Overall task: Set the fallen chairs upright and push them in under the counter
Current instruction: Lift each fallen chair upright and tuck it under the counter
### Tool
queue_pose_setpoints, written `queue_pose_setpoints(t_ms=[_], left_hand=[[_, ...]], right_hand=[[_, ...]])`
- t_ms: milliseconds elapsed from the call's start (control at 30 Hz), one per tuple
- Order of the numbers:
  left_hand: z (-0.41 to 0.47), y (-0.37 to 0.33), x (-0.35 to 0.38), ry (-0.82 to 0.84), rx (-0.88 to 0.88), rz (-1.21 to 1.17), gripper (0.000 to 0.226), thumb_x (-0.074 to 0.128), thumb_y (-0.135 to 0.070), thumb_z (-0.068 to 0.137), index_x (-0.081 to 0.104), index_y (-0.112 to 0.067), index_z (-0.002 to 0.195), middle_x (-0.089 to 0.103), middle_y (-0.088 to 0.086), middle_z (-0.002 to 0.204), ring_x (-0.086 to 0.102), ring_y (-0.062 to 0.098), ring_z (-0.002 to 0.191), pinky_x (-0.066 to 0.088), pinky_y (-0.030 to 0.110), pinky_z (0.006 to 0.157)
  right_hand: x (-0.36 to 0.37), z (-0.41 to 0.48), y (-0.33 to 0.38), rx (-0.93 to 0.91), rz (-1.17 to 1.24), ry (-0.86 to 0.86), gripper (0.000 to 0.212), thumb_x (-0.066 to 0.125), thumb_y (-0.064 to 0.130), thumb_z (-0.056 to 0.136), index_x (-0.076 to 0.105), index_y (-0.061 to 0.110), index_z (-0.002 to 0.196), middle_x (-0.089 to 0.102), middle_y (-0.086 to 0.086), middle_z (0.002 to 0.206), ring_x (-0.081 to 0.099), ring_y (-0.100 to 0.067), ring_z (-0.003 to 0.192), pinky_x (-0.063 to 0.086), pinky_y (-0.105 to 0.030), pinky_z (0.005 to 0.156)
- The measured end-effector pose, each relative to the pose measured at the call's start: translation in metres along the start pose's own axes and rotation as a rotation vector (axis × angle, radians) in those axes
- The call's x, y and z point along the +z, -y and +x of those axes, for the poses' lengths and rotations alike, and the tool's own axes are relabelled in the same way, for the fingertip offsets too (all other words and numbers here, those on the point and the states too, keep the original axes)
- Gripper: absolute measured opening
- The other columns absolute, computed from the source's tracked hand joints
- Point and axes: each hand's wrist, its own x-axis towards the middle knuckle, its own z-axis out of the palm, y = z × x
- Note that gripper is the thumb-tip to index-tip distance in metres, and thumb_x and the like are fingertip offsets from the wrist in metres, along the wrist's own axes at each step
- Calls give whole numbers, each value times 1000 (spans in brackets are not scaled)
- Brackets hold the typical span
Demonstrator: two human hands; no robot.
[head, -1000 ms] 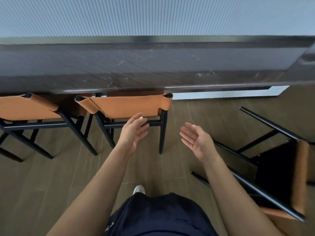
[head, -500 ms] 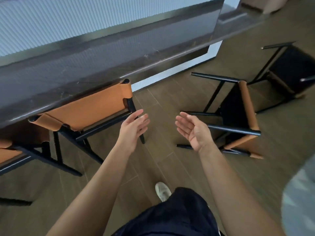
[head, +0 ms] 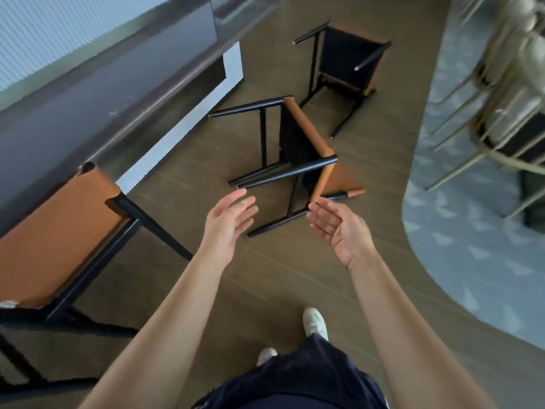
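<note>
Two chairs with black frames and tan leather lie toppled on the wood floor. The nearer fallen chair (head: pixel 298 149) is on its side just beyond my hands, legs pointing left toward the counter. The farther fallen chair (head: pixel 348 63) lies behind it. An upright chair (head: pixel 59 231) stands tucked at the dark counter (head: pixel 103 93) on the left. My left hand (head: pixel 228 224) and my right hand (head: pixel 339 227) are both held out, palms facing each other, fingers straight, holding nothing, a short way in front of the nearer chair.
A pale patterned rug (head: pixel 472 225) curves along the right side. Light chairs with thin metal legs (head: pixel 507 107) stand on it at the upper right. My shoes (head: pixel 315 321) are on the wood floor below my arms.
The view has swung right from the upright chairs at the counter to the two fallen chairs. Both hands stay open and empty and are now close to the nearer fallen chair.
</note>
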Motion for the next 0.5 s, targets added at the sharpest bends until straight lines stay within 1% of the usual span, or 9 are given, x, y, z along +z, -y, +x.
queue_pose_setpoints(t_ms=[100, 200, 267, 367, 433, 500], left_hand=[[10, 7, 48, 96, -7, 38, 26, 62, -13, 93, 66, -21, 117, 72, 3, 111, 69, 19, 103, 52, 37, 93], [21, 16, 94, 158, -17, 64, 25, 60, -13, 93, 65, -21, 116, 73, 3, 111, 69, 19, 102, 52, 37, 92], [28, 23, 121, 174, -28, 57, 24, 60, -13, 94, 65, -20, 116, 73, 3, 109, 70, 19, 102, 52, 38, 92], [36, 39, 172, 182, -49, 34, 25, 58, -13, 94, 65, -19, 117, 74, 3, 107, 70, 20, 101, 52, 39, 93], [39, 48, 205, 198, -49, 27, 24, 57, -13, 95, 65, -19, 116, 74, 3, 106, 70, 20, 100, 51, 39, 93], [44, 54, 237, 199, -47, 17, 23, 55, -12, 96, 65, -19, 115, 74, 4, 107, 70, 20, 100, 51, 39, 93]], right_hand=[[-40, 0, 24, -49, 47, -67, 22, 53, 17, 96, 71, 7, 105, 76, -11, 100, 73, -22, 92, 58, -32, 81], [-75, 4, 45, -75, 69, -123, 22, 54, 17, 95, 72, 8, 103, 75, -12, 102, 72, -25, 96, 56, -36, 87], [-93, 9, 59, -77, 74, -133, 22, 54, 17, 94, 73, 9, 102, 75, -11, 101, 73, -24, 96, 56, -35, 85], [-124, 22, 90, -94, 68, -123, 23, 52, 18, 95, 73, 10, 102, 76, -9, 99, 73, -22, 93, 57, -31, 75], [-144, 29, 111, -100, 54, -121, 23, 52, 18, 95, 73, 10, 102, 76, -9, 99, 73, -22, 93, 57, -31, 76], [-166, 35, 133, -106, 32, -114, 23, 51, 17, 96, 73, 10, 103, 76, -10, 100, 73, -23, 94, 57, -33, 81]])
